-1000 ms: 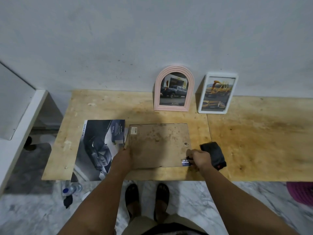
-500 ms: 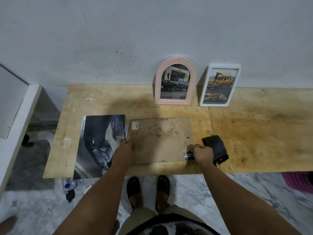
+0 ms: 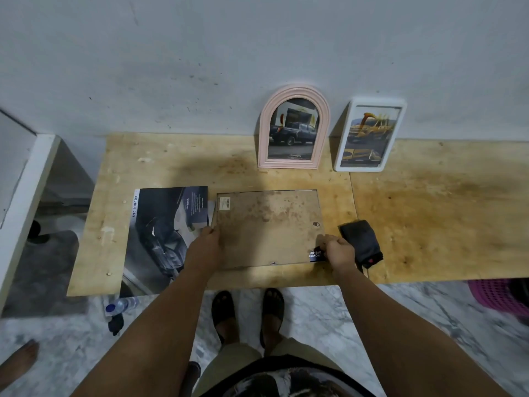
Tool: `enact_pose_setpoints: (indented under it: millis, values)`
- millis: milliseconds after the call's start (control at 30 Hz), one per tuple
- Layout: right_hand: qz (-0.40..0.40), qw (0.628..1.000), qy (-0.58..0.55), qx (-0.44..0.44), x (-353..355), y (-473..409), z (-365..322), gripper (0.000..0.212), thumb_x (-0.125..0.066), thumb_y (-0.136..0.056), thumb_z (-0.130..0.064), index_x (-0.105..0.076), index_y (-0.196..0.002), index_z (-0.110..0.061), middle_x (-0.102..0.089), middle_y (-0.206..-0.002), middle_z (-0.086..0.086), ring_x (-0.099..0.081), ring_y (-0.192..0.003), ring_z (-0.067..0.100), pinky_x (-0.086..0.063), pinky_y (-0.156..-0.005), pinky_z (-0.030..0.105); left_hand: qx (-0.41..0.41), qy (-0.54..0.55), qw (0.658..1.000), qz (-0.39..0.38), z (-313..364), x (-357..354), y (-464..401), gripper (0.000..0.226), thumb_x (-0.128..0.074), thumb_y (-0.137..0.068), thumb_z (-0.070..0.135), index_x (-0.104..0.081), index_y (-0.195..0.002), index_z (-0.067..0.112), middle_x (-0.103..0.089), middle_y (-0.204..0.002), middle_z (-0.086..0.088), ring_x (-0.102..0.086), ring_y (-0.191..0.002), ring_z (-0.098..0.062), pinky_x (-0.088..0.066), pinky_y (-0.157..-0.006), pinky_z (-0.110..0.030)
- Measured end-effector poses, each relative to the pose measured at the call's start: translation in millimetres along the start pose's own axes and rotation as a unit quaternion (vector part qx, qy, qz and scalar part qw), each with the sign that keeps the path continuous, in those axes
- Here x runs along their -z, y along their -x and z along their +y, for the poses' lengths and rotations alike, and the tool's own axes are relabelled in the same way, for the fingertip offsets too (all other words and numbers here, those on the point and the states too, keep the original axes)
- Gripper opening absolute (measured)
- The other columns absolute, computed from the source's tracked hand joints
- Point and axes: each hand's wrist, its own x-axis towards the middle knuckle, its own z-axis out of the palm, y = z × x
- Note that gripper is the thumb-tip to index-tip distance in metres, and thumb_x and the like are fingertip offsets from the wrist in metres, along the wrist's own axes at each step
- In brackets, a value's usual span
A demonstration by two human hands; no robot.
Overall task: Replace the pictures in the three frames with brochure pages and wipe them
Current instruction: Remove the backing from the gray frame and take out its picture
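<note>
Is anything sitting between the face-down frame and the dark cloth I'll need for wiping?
Only the right hand, at the face-down frame's right corner; the dark cloth lies just beyond it on the table.

bare forearms, khaki shorts, dark patterned shirt, black sandals

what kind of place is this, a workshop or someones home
Probably a home, in a plain room or utility corner, not a workshop: a bare plywood tabletop against a scuffed painted wall, a marble-patterned tile floor, and a pink plastic basket beneath.
</note>
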Motion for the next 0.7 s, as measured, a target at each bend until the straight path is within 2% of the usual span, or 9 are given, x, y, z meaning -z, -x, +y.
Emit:
enact_pose_setpoints:
  millis: [100, 233, 367, 500, 600, 700]
  values:
    - [-0.031, 0.999, -0.006, 0.011, 1.4, -2.9, 1.8, 0.015, -0.076, -0.090, -0.019, -0.067, -0.091, -0.007, -0.066, -0.085, 0.004, -0.058, -0.078, 0.019, -0.046, -0.077, 0.036, -0.001, -0.007, 1.000, -0.006, 0.3, 0.6, 0.9, 0.048, -0.043, -0.096, 0.000, -0.044, -0.144, 0.005, -0.052, -0.125, -0.014, -0.062, -0.094, -0.035, -0.049, -0.078, -0.041]
    - [-0.039, 0.999, -0.005, -0.004, 3.4, -10.4, 1.2, 0.012, -0.078, -0.088, -0.016, -0.070, -0.092, -0.009, -0.070, -0.094, 0.007, -0.062, -0.088, 0.022, -0.050, -0.088, 0.040, 0.008, -0.008, 1.000, -0.011, 1.6, 1.3, 1.1, 0.046, -0.044, -0.096, 0.002, -0.046, -0.141, 0.005, -0.050, -0.125, -0.015, -0.062, -0.093, -0.037, -0.047, -0.078, -0.041]
    - [-0.059, 0.997, -0.042, -0.028, 5.8, -10.4, -4.0, 0.004, -0.071, -0.093, -0.007, -0.068, -0.096, -0.006, -0.068, -0.083, 0.005, -0.063, -0.076, 0.019, -0.052, -0.069, 0.029, 0.021, -0.019, 1.000, -0.012, 3.1, 0.2, 0.6, 0.048, -0.044, -0.097, 0.003, -0.042, -0.145, 0.007, -0.049, -0.127, -0.015, -0.062, -0.095, -0.038, -0.049, -0.081, -0.045]
    - [-0.081, 0.996, -0.037, -0.027, 9.0, -16.9, -1.0, 0.017, -0.072, -0.092, -0.010, -0.072, -0.109, -0.007, -0.073, -0.094, 0.007, -0.067, -0.087, 0.024, -0.054, -0.077, 0.033, 0.024, -0.024, 0.999, -0.010, 2.1, -2.2, 0.3, 0.049, -0.042, -0.097, 0.003, -0.040, -0.146, 0.008, -0.048, -0.128, -0.015, -0.063, -0.094, -0.036, -0.052, -0.082, -0.045]
    - [-0.088, 0.995, -0.034, -0.025, 8.5, -20.3, -2.0, 0.013, -0.065, -0.096, -0.005, -0.070, -0.099, -0.016, -0.073, -0.090, 0.003, -0.068, -0.082, 0.020, -0.052, -0.066, 0.030, 0.028, -0.020, 0.999, -0.004, 3.5, -2.0, 1.3, 0.045, -0.042, -0.096, 0.002, -0.043, -0.141, 0.007, -0.049, -0.126, -0.015, -0.063, -0.091, -0.036, -0.051, -0.080, -0.044]
    - [-0.073, 0.997, -0.026, -0.029, 4.2, -19.7, -4.7, 0.014, -0.064, -0.096, -0.003, -0.068, -0.096, -0.016, -0.070, -0.088, 0.002, -0.064, -0.077, 0.017, -0.047, -0.060, 0.028, 0.031, -0.011, 0.999, -0.005, 3.2, -1.2, 2.0, 0.046, -0.043, -0.096, 0.004, -0.042, -0.142, 0.008, -0.048, -0.127, -0.015, -0.063, -0.091, -0.037, -0.052, -0.080, -0.046]
